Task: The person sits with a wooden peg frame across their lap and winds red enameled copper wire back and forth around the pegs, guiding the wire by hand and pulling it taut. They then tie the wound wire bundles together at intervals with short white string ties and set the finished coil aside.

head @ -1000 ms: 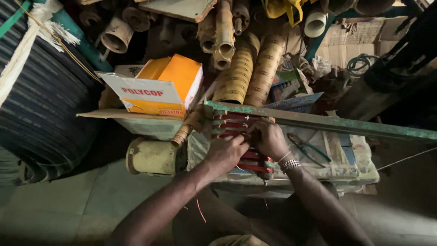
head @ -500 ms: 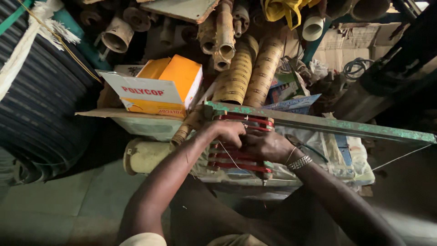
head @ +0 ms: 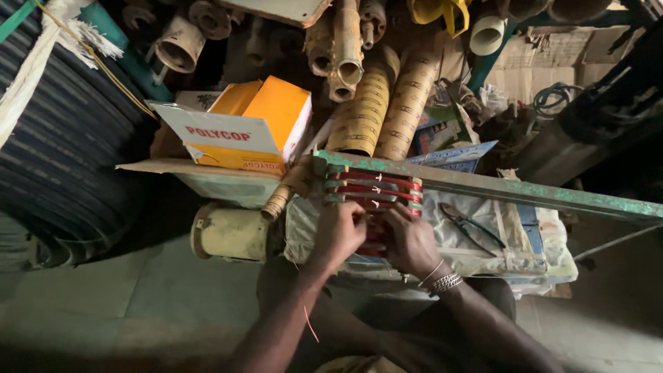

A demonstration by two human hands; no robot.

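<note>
My left hand and right hand each have their grip pinched on the red wound coil bundle with white ties, which sits under the green metal bar's edge. One pair of pliers lies right; open floor left.

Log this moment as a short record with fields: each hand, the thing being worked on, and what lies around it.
left hand: left hand rests on the red wire coils, fingers curled
right hand: right hand pressed on the same coils; beaded bracelet at the wrist
workpiece: coils sit under a green-painted metal bar
nearby: orange and white cardboard box, dark pliers, cream metal cylinder, tan cardboard tubes
</note>
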